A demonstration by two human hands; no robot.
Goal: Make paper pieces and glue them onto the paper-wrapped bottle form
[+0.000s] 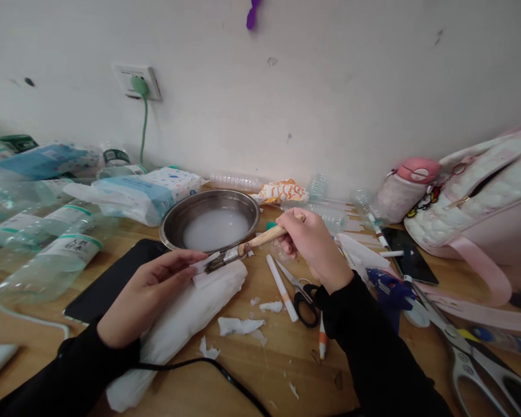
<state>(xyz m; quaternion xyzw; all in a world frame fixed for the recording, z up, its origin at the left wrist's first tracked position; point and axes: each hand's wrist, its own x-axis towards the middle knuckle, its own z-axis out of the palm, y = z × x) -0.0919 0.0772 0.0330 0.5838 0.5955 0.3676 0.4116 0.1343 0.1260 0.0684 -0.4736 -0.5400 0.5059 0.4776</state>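
Observation:
My right hand [306, 234] grips the wooden handle of a paintbrush [267, 236], tilted with its dark bristles down to the left. The fingers of my left hand [151, 286] pinch a small white piece of tissue [198, 266] against the bristles. Beneath them lies a long form wrapped in white tissue [200, 307]. Just behind the brush, a metal bowl [167, 223] holds cloudy whitish liquid [217, 227]. Torn tissue scraps [239, 326] are scattered to the right of the wrapped form.
Black-handled scissors [304, 301] and a white marker [282, 288] lie near my right wrist. Plastic bottles [65, 255] and tissue packs [151, 188] crowd the left. A painted fish shape [283, 191] lies behind the bowl. Larger scissors [460, 353], a blue glue gun [388, 289] and a bag [481, 197] stand right.

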